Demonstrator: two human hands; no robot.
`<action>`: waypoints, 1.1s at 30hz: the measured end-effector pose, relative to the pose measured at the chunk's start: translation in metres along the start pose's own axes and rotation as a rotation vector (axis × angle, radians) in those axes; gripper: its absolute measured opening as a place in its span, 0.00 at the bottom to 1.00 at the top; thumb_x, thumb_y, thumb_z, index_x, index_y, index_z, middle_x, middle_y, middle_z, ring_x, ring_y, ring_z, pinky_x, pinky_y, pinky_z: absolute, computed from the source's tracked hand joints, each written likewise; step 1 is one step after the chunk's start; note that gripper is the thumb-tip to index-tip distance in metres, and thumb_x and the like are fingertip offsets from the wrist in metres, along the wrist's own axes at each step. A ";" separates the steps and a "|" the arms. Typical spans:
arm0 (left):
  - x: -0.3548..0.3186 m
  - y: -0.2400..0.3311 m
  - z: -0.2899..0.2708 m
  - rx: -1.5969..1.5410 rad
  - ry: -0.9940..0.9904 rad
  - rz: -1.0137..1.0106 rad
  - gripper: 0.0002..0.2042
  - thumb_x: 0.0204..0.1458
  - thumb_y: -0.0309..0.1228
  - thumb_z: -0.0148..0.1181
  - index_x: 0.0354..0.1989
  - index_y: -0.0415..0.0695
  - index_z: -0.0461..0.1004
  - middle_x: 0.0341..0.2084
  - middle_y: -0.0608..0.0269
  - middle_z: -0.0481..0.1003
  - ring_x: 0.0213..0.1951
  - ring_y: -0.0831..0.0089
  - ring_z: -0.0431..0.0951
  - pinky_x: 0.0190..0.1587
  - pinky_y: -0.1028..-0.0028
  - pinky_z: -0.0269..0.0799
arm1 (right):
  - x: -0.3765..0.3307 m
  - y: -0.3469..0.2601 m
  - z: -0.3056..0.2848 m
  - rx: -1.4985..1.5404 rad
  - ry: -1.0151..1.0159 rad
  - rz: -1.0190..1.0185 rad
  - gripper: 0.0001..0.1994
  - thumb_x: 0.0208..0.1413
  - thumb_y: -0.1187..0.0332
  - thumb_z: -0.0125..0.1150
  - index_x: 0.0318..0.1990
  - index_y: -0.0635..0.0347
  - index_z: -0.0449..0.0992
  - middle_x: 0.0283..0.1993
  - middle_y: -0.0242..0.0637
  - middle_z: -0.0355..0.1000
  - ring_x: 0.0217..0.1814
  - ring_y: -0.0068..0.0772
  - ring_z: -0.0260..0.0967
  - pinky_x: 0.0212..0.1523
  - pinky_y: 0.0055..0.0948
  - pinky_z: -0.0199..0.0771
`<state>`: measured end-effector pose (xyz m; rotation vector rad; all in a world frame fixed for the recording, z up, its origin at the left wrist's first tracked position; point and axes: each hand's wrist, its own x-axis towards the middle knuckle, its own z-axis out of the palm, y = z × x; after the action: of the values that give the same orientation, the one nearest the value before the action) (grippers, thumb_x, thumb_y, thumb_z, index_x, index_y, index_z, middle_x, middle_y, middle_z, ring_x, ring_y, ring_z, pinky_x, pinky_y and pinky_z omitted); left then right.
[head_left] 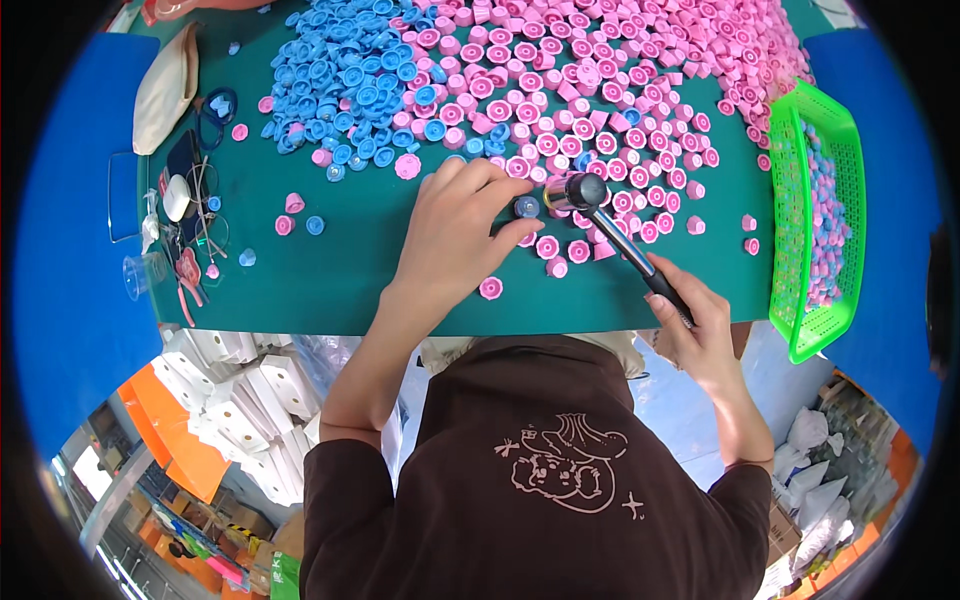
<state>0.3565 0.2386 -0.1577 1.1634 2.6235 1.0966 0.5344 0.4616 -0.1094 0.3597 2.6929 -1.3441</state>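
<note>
My right hand (698, 318) is closed round the black grip of a hammer (625, 243) with a shiny metal shaft and a dark, rounded head. The hammer's head lies just right of a small dark-blue round piece (526, 207). My left hand (450, 225) has its thumb and forefinger tips at either side of that piece, pinching it on the green table. Pink cup-shaped caps (600, 165) with ringed ends are strewn beyond and right of the hammer. A heap of blue caps (345, 75) sits at the far left of them.
A bright green basket (852, 250) of blue and pink pieces stands at the right table edge. Along the left lie scissors (212, 120), a cream pouch (168, 90), glasses (203, 190), a white earphone case (176, 198) and a clear cup (143, 275). White boxes (245, 400) are stacked below.
</note>
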 end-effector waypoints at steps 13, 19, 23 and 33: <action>-0.047 -0.032 -0.050 -0.027 0.285 -0.365 0.09 0.44 0.25 0.70 0.35 0.46 0.80 0.29 0.68 0.76 0.33 0.74 0.73 0.34 0.75 0.66 | 0.000 -0.014 0.003 -0.153 0.018 -0.221 0.25 0.51 0.79 0.62 0.60 0.60 0.71 0.26 0.36 0.65 0.21 0.27 0.60 0.23 0.28 0.61; -0.066 -0.047 -0.062 0.040 0.332 -0.431 0.08 0.45 0.24 0.69 0.35 0.45 0.80 0.28 0.67 0.76 0.31 0.75 0.72 0.32 0.76 0.65 | -0.001 -0.009 0.010 -0.145 0.166 -0.386 0.25 0.52 0.80 0.61 0.59 0.61 0.72 0.26 0.37 0.66 0.21 0.29 0.60 0.23 0.29 0.63; -0.065 -0.055 -0.061 0.014 0.370 -0.450 0.07 0.45 0.25 0.69 0.34 0.45 0.80 0.28 0.66 0.76 0.30 0.75 0.72 0.32 0.76 0.65 | 0.007 -0.006 0.015 -0.220 -0.010 -0.204 0.24 0.52 0.79 0.61 0.59 0.62 0.71 0.26 0.38 0.66 0.22 0.31 0.61 0.24 0.30 0.63; -0.020 -0.050 -0.034 0.095 0.169 -0.048 0.10 0.43 0.26 0.70 0.36 0.42 0.80 0.32 0.62 0.76 0.36 0.66 0.75 0.39 0.71 0.70 | -0.003 0.008 0.004 0.350 0.126 0.165 0.20 0.63 0.67 0.56 0.59 0.68 0.67 0.34 0.35 0.73 0.21 0.10 0.58 0.21 0.11 0.57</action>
<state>0.3284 0.1817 -0.1684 1.0618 2.8438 1.1190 0.5392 0.4626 -0.1171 0.7028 2.4453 -1.7935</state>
